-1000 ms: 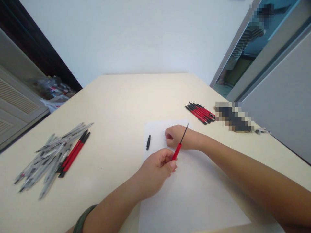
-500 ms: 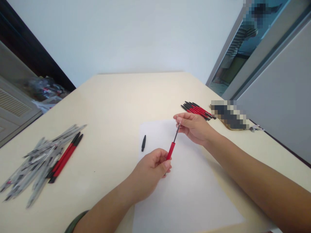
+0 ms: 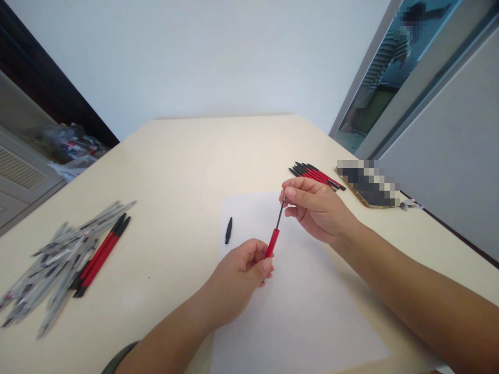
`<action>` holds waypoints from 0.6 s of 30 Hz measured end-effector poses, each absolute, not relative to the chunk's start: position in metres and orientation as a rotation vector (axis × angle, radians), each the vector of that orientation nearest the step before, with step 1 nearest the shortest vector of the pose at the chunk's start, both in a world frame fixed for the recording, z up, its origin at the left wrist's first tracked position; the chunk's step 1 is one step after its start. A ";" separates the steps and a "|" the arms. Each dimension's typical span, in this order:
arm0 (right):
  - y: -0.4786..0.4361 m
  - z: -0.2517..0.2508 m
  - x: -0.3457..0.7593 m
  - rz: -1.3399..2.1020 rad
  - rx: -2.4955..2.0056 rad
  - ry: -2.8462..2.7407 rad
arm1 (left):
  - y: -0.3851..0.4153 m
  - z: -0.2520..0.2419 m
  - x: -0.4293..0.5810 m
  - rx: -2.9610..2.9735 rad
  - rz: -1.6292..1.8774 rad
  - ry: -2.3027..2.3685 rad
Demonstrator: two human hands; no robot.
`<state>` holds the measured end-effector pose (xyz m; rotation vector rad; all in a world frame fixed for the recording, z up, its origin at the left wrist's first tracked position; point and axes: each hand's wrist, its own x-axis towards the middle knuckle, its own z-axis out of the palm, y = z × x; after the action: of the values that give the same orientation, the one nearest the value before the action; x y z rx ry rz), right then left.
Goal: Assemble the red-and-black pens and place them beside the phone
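Observation:
My left hand [image 3: 244, 275] is closed around a red pen barrel [image 3: 272, 242], tilted up and to the right over a white sheet of paper [image 3: 304, 311]. A dark, thin pen refill [image 3: 279, 214] sticks out of the barrel's upper end. Its tip part lies pinched between the thumb and fingers of my right hand [image 3: 312, 205]. On the sheet's left edge lies a black pen tip section [image 3: 228, 230], apart from both hands. Beyond my right hand is a row of red and black pens [image 3: 315, 174].
Left on the table [image 3: 187, 161] lie several thin grey-white refills or pens in clear wrap [image 3: 66, 265], beside two red pens [image 3: 102, 254]. A phone [image 3: 368, 184], partly blurred out, lies at the right edge. A person [image 3: 384, 62] is seen through the doorway.
My right hand has shifted its grip slightly along the refill, so its tip now shows above the fingers. My left hand still holds the barrel. The camera has moved slightly.

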<state>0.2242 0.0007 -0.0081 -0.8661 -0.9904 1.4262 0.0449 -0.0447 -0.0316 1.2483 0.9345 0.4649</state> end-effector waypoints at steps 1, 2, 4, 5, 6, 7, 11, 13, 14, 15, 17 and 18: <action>0.001 -0.007 0.225 1.416 -0.864 -0.984 | -0.045 -0.032 0.045 1.249 0.467 0.936; 0.002 -0.007 0.226 1.397 -0.860 -0.970 | -0.045 -0.032 0.045 1.252 0.466 0.934; 0.002 -0.005 0.228 1.352 -0.848 -0.932 | -0.045 -0.033 0.045 1.255 0.470 0.930; 0.003 -0.004 0.228 1.333 -0.842 -0.916 | -0.045 -0.033 0.045 1.256 0.471 0.928; 0.003 -0.003 0.229 1.322 -0.838 -0.907 | -0.045 -0.033 0.046 1.258 0.471 0.926; 0.003 -0.003 0.229 1.319 -0.835 -0.908 | -0.045 -0.033 0.046 1.259 0.470 0.924; 0.001 -0.005 0.225 1.349 -0.855 -0.965 | -0.044 -0.033 0.045 1.257 0.467 0.916; 0.000 -0.007 0.223 1.362 -0.867 -0.990 | -0.044 -0.034 0.045 1.255 0.472 0.914; 0.000 -0.008 0.223 1.367 -0.871 -0.998 | -0.044 -0.034 0.044 1.253 0.473 0.914; 0.000 -0.008 0.222 1.371 -0.874 -1.005 | -0.044 -0.035 0.044 1.253 0.473 0.914; 0.000 -0.009 0.222 1.379 -0.877 -1.012 | -0.044 -0.036 0.044 1.252 0.470 0.916; 0.001 -0.009 0.222 1.380 -0.879 -1.011 | -0.044 -0.036 0.044 1.248 0.469 0.919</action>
<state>0.2223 0.0006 -0.0090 -0.8791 -1.0109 1.3802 0.0444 -0.0437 -0.0357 1.2480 0.9187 0.4695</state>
